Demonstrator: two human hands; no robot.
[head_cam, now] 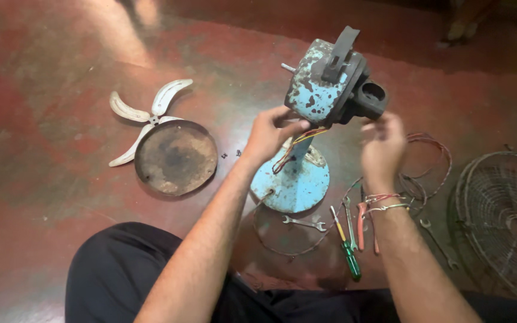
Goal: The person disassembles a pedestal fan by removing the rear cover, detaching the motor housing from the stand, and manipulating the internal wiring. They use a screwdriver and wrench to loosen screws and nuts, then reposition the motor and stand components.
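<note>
Fan motor housing (330, 84) stands on its round base (291, 182) at floor centre, left hand (268, 133) touching its lower left side, right hand (383, 146) just right of it. Left of base: round plate (176, 157), blade set (145, 116) behind it, partly under its rim. Before base: spanner (304, 223), screwdriver (347, 245), pliers (360, 222); wire bundle (426, 164) right of the right hand, wire guard (504, 215) far right.
</note>
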